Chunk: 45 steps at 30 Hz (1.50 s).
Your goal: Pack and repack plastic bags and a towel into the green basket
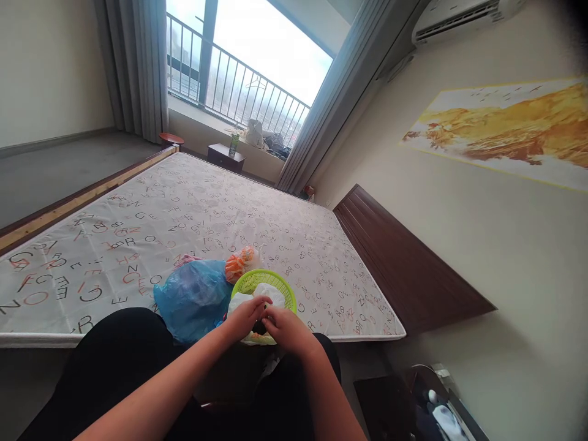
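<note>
Close together over a lime-green plastic basket, my left hand and my right hand meet at the fingertips. Both hands are closed, with fingers bent inward. Something small and dark shows between and under the fingers; its kind is hidden. White plastic or paper wrapping lies inside the basket around my hands. Touching the basket's left side is a full blue plastic bag. Behind it sits a clear bag with orange contents.
A bare mattress printed with letters stretches ahead, with a dark wooden headboard on the right. A small dark nightstand stands by the window. At the lower right is a dark table with small items. My knees flank the basket.
</note>
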{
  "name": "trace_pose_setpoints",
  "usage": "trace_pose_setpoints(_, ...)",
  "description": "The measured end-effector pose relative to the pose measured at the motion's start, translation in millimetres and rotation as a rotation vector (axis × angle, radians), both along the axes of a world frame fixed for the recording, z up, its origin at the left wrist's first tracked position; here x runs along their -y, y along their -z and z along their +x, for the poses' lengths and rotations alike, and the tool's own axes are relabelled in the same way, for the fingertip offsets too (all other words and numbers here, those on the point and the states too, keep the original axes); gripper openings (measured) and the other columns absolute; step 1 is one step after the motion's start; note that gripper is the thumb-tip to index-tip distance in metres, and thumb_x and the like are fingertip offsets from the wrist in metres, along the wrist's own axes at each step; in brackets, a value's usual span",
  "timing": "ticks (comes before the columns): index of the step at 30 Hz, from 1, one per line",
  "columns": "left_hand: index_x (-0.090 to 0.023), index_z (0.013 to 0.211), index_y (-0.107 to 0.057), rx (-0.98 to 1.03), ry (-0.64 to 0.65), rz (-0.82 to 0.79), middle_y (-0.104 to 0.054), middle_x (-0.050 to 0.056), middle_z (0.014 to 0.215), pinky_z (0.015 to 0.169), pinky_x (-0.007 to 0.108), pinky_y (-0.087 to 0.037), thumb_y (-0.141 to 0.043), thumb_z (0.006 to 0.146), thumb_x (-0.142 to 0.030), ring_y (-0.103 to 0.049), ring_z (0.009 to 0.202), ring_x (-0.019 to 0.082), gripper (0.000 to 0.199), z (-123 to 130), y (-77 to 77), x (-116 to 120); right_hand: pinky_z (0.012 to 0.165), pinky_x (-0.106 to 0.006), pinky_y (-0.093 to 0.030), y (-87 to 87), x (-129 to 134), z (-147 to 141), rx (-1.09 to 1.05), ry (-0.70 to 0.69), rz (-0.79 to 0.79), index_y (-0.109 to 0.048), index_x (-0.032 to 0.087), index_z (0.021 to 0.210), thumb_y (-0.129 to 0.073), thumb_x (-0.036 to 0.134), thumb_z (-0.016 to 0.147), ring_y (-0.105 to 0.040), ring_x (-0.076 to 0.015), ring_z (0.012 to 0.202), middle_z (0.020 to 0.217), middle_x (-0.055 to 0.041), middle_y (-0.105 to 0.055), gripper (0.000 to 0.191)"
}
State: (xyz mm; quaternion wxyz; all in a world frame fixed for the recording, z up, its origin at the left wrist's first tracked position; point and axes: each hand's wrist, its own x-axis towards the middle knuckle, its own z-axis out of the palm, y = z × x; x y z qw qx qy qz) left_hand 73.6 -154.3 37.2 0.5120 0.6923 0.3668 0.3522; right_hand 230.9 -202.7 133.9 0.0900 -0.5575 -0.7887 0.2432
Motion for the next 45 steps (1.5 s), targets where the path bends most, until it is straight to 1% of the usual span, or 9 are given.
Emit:
trace_pose_setpoints(4,-0.015,0.115,-0.071,0.021,0.158,0.049,-0.074,0.012,0.116,0.102,0.037,-0.045,-0.048,0.083,-0.014,-0.065,0.113,0.026,0.040,4,-2.9,7,0.067,-0.027,-0.036,-1.4,1,-5,-0.055,-0.020,0.043,-0.061,0.022,0.084,-0.055,0.018,0.093,-0.059,-0.0161,0.079,0.085,-0.0006,-0.066,0.012)
trace_pose_setpoints(7,-0.016,0.111,-0.074,0.004,0.194,0.089,-0.074,0.011,0.120,0.107,0.036,-0.043,-0.050,0.072,-0.006,-0.064,0.120,0.028,0.047,6,-1.6,10,0.070,-0.028,-0.039,-0.2,2,-9,-0.089,-0.026,0.051,-0.062,0.022,0.084,-0.056,0.014,0.091,-0.061,-0.0170,0.083,0.087,-0.0009,-0.067,0.012)
trace_pose_setpoints(11,-0.017,0.103,-0.077,-0.054,0.228,0.080,-0.077,0.010,0.114,0.101,0.034,-0.047,-0.049,0.069,-0.003,-0.068,0.112,0.028,0.045,5,2.1,8,0.069,-0.029,-0.040,4.2,3,-10,-0.100,-0.017,0.048,-0.064,0.023,0.087,-0.057,0.016,0.092,-0.063,-0.0182,0.083,0.089,-0.0014,-0.070,0.011)
trace_pose_setpoints(17,-0.016,0.098,-0.079,-0.167,0.194,0.093,-0.078,0.011,0.111,0.098,0.034,-0.048,-0.049,0.074,-0.004,-0.069,0.108,0.029,0.040,4,5.4,4,0.066,-0.029,-0.038,10.4,2,-10,-0.042,-0.008,0.085,-0.064,0.023,0.087,-0.058,0.019,0.093,-0.063,-0.0190,0.081,0.086,-0.0016,-0.070,0.009)
trace_pose_setpoints(26,-0.015,0.107,-0.077,-0.148,0.205,0.131,-0.077,0.010,0.115,0.097,0.029,-0.048,-0.054,0.080,-0.006,-0.070,0.109,0.024,0.037,3,3.4,7,0.066,-0.028,-0.038,15.0,0,-11,-0.022,-0.005,0.070,-0.064,0.023,0.088,-0.058,0.022,0.094,-0.062,-0.0176,0.081,0.087,-0.0016,-0.070,0.008)
trace_pose_setpoints(31,-0.015,0.113,-0.076,-0.226,0.243,0.164,-0.076,0.009,0.118,0.097,0.026,-0.047,-0.054,0.084,-0.008,-0.069,0.109,0.022,0.037,4,2.6,8,0.066,-0.028,-0.036,16.6,1,-11,0.004,0.006,0.069,-0.064,0.023,0.089,-0.057,0.023,0.095,-0.063,-0.0175,0.081,0.087,-0.0013,-0.071,0.009)
trace_pose_setpoints(36,-0.018,0.110,-0.077,-0.211,0.252,0.146,-0.076,0.011,0.117,0.097,0.030,-0.047,-0.056,0.085,-0.014,-0.069,0.109,0.025,0.032,5,5.2,7,0.066,-0.028,-0.038,16.2,3,-10,-0.023,0.011,0.088,-0.065,0.023,0.089,-0.058,0.023,0.094,-0.064,-0.0186,0.081,0.087,-0.0015,-0.072,0.009)
trace_pose_setpoints(40,-0.018,0.103,-0.079,-0.152,0.253,0.120,-0.077,0.013,0.113,0.097,0.035,-0.047,-0.057,0.083,-0.016,-0.068,0.108,0.030,0.030,6,7.2,6,0.065,-0.028,-0.039,18.5,3,-10,-0.056,0.014,0.108,-0.066,0.024,0.089,-0.058,0.021,0.094,-0.065,-0.0190,0.080,0.086,-0.0015,-0.072,0.010)
trace_pose_setpoints(45,-0.019,0.099,-0.079,-0.192,0.211,0.046,-0.077,0.012,0.114,0.101,0.035,-0.044,-0.060,0.077,-0.017,-0.065,0.112,0.031,0.029,7,3.3,6,0.063,-0.028,-0.036,20.2,4,-14,-0.054,0.016,0.115,-0.066,0.024,0.089,-0.058,0.019,0.092,-0.063,-0.0178,0.076,0.083,-0.0010,-0.071,0.010)
